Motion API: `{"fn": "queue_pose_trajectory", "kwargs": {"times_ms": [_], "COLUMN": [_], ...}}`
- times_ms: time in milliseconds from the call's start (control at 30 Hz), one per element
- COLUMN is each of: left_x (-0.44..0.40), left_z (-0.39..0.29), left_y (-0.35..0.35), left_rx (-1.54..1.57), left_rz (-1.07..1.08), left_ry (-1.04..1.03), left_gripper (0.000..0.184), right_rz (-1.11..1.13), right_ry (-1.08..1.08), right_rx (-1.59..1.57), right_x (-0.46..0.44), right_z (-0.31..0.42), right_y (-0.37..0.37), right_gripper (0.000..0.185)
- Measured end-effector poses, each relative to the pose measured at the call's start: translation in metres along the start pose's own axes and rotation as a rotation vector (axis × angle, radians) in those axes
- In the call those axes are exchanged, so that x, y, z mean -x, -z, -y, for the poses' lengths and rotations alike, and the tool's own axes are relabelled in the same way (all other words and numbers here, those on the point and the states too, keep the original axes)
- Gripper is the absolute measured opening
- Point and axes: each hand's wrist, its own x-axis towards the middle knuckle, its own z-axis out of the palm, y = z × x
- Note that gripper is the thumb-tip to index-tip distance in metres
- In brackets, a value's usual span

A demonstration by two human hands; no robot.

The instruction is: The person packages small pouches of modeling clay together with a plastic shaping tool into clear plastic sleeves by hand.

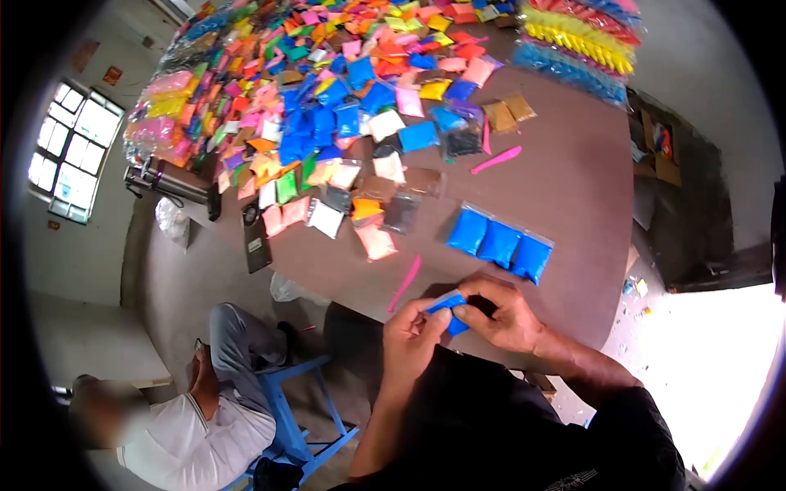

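Note:
Between my two hands, at the table's near edge, is a small blue packet point(452, 313). My left hand point(412, 334) pinches its left side with thumb and fingers. On the other side my right hand point(501, 313) grips the packet's upper right part, thumb on top. Just beyond my hands, three blue packets point(499, 245) lie side by side in a slanting row. A pink plastic stick point(404, 283) rests on the table left of my hands. Part of the held packet is hidden by my fingers.
A big heap of colourful packets point(327, 114) covers the table's far left. Bundled packets point(577, 41) lie at the far edge. Another pink stick point(496, 160), a metal flask point(173, 178) and a dark phone-like object point(255, 237) are also there. A person point(196, 434) sits at left on a blue stool point(286, 417).

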Motion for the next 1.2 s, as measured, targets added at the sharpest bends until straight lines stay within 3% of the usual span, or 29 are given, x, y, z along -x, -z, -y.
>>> {"fn": "queue_pose_trajectory", "kwargs": {"times_ms": [100,200,367,433,567,633,767,1200], "left_x": [0.001,0.004,0.001,0.0,0.0,0.001,0.0,0.001], "left_z": [0.009,0.007,-0.01,-0.004,-0.003,-0.001,-0.002,0.002], "left_y": [0.005,0.005,-0.011,-0.003,0.004,0.006,0.001,0.004], "left_rx": [-0.006,0.009,0.083,0.068,-0.062,-0.107,-0.06,-0.023], "left_rz": [-0.004,0.009,0.004,0.061,0.083,0.067,0.053,0.09], "left_ry": [-0.029,-0.017,0.008,0.024,0.018,0.013,-0.003,0.046], "left_gripper": [0.014,0.015,0.021,0.023,0.023,0.022,0.017,0.019], "right_rz": [0.014,0.095,0.034,-0.026,0.005,0.06,0.185,0.097], "right_ry": [0.02,-0.11,-0.023,0.074,0.068,-0.08,-0.12,-0.074], "right_rx": [0.037,0.048,0.001,0.003,0.028,-0.086,-0.1,-0.051], "right_x": [-0.003,-0.004,-0.006,-0.008,-0.009,-0.008,-0.009,-0.003], "right_z": [0.006,0.009,0.01,0.005,0.012,0.02,0.015,-0.002], "right_y": [0.001,0.005,0.006,0.006,0.005,0.003,0.006,0.0], "right_gripper": [0.023,0.021,0.016,0.017,0.021,0.026,0.026,0.031]}}
